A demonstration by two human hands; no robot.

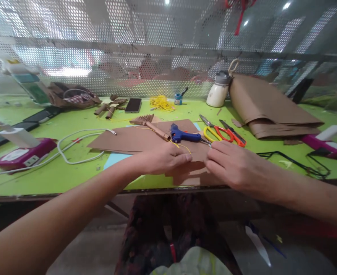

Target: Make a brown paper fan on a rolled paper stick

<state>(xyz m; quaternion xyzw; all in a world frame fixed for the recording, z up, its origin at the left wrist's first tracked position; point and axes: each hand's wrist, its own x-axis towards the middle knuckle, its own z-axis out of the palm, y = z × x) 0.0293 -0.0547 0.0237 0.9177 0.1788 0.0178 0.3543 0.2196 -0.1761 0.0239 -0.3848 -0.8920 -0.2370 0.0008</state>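
My left hand [165, 158] is closed, its thumb pressed against the edge of a small piece of brown paper [195, 166] near the front of the table. The fingers of my right hand [228, 162] are curled in a pinch on the right end of that same piece. Just beyond my hands, a blue glue gun [185, 136] lies on a larger brown paper sheet [128, 139]. A rolled brown paper tube with a pleated fan end [154, 128] rests beside it, and a thin yellow strand [182, 146] runs near my left fingers. My fingertips partly hide the piece.
Yellow-handled scissors [211, 131] and orange-handled scissors [228, 133] lie right of the glue gun. Folded brown paper [271, 103] and a white bottle [216, 91] stand behind. A white cable [62, 147] loops from a purple power strip [22, 154]. A phone [133, 105] and yellow shreds [160, 102] lie farther back.
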